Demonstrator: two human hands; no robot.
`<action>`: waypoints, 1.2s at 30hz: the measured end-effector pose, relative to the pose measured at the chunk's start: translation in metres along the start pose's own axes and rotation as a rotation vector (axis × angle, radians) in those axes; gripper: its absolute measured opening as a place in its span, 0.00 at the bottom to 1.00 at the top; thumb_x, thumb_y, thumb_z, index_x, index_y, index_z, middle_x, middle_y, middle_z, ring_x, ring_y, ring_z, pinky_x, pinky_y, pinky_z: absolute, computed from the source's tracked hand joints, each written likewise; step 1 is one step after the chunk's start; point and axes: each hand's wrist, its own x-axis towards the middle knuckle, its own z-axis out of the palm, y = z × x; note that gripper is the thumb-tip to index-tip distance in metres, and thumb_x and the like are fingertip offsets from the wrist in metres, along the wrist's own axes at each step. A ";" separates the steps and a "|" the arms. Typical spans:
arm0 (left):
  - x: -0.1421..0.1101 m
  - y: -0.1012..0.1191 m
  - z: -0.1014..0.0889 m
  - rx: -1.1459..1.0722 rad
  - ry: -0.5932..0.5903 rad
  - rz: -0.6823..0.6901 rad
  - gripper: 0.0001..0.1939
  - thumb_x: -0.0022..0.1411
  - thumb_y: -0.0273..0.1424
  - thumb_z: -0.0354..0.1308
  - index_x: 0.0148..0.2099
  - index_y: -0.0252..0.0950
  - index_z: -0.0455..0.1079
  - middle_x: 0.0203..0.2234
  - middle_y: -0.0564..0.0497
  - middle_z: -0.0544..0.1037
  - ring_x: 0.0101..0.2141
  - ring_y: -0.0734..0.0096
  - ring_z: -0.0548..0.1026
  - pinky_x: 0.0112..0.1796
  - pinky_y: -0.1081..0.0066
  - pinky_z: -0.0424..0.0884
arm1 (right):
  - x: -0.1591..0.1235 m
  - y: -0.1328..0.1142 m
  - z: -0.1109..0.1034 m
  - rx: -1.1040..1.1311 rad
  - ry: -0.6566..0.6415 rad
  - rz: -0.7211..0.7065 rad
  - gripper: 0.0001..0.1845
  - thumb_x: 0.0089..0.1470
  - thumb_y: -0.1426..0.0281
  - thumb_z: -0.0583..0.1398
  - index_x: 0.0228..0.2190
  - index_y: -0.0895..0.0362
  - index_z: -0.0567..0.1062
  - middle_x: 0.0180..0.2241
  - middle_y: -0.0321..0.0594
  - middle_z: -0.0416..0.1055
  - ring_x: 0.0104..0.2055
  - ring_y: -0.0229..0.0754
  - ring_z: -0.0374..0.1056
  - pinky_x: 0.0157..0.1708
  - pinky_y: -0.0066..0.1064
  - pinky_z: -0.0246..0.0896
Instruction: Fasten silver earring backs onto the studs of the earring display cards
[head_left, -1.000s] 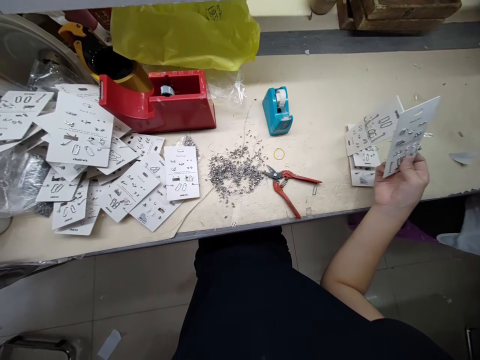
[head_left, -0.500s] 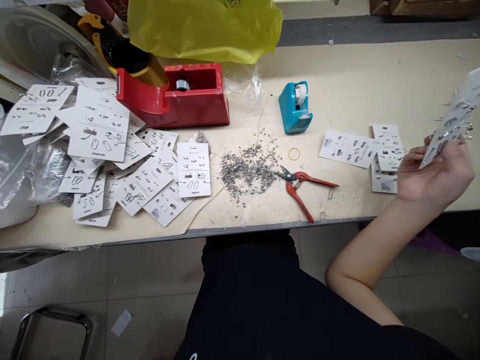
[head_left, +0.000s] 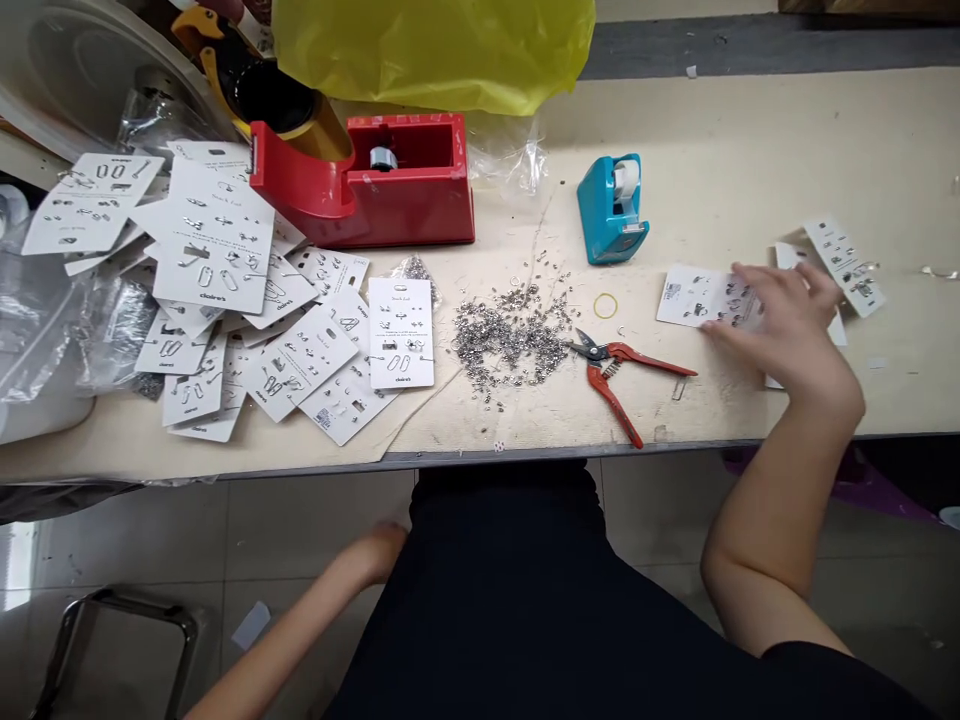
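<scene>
My right hand (head_left: 799, 335) is over a white jewellery card (head_left: 679, 295) on the table. Its thumb and fingers are spread across the card's right part, and the card lies flat. Just beyond the fingers, another jewellery card (head_left: 844, 265) rests at a slant, overlapping a further card partly hidden by my hand. My left hand (head_left: 384, 550) hangs low beside my dark clothing, below the table edge; its fingers are hidden. Red-handled pruning shears (head_left: 619, 375) lie with blades apart, left of my right hand, beside a heap of tiny metal pieces (head_left: 510, 340).
A pile of jewellery cards (head_left: 214, 235) covers the left side, with a single card (head_left: 401, 335) near the metal pieces. Behind stand a red tape dispenser (head_left: 409, 205), a teal tape dispenser (head_left: 611, 215) and a yellow plastic bag (head_left: 435, 50). A rubber band (head_left: 605, 305) lies near the shears.
My right hand has let go of the raised jewellery cards at the right and moved left, down to the card on the table. My left forearm and hand have come into view below the table.
</scene>
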 end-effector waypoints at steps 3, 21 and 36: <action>-0.016 0.000 -0.031 0.008 -0.130 0.056 0.15 0.74 0.33 0.48 0.45 0.34 0.76 0.36 0.48 0.81 0.39 0.65 0.80 0.43 0.65 0.75 | 0.005 -0.010 0.007 0.020 0.048 0.047 0.36 0.43 0.69 0.72 0.55 0.54 0.72 0.59 0.53 0.60 0.67 0.62 0.45 0.69 0.53 0.38; 0.114 0.082 -0.244 0.261 0.898 0.269 0.08 0.66 0.25 0.57 0.47 0.30 0.74 0.45 0.38 0.77 0.50 0.50 0.75 0.45 0.59 0.69 | -0.009 -0.069 0.024 1.015 0.175 -0.007 0.17 0.40 0.59 0.67 0.29 0.54 0.70 0.27 0.34 0.65 0.26 0.33 0.59 0.24 0.27 0.57; 0.116 0.087 -0.241 0.374 0.828 0.227 0.17 0.65 0.19 0.45 0.49 0.19 0.71 0.43 0.32 0.76 0.48 0.49 0.74 0.48 0.56 0.70 | -0.026 -0.117 0.045 1.349 -0.319 -0.044 0.11 0.50 0.63 0.70 0.31 0.53 0.75 0.31 0.34 0.73 0.29 0.33 0.68 0.24 0.25 0.67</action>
